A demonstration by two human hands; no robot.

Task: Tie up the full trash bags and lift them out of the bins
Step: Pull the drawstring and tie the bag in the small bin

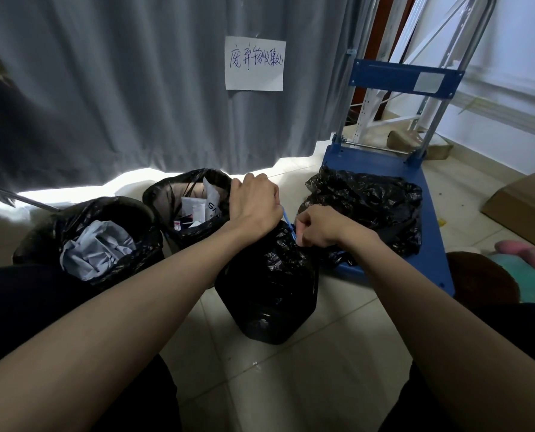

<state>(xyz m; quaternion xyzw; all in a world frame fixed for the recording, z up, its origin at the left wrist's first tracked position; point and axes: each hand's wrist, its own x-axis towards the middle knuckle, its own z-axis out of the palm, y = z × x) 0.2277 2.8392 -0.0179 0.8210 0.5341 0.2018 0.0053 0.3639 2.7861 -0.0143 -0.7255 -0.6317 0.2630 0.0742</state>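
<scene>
Both hands are at the neck of the black bag [269,285], which stands on the tiled floor [306,385] just in front of the blue cart [381,169] and looks to be out of any bin already. The left hand [253,204] is a closed grip around the gathered top of the plastic, and the right hand [317,227] has its fingers curled in a narrow grip on the blue tie [288,226], right beside the left. The risk here, as a judgement, is the cinch: pull the tie too sharply and thin plastic could tear at the neck, or the tie could slip off the bunch if the left grip loosens. Another black bag [369,210] lies slumped on the cart deck, touching this one's far side. To the left of the cart, two bins wait with liners wide open: the middle bin [166,194] showing packets and wrappers, the far-left bin [82,219] stuffed with grey-blue material. Those contents could spill if the bag being tied topples against them. A handwritten paper sign [255,63] hangs on the grey curtain [119,88] behind the cart.
</scene>
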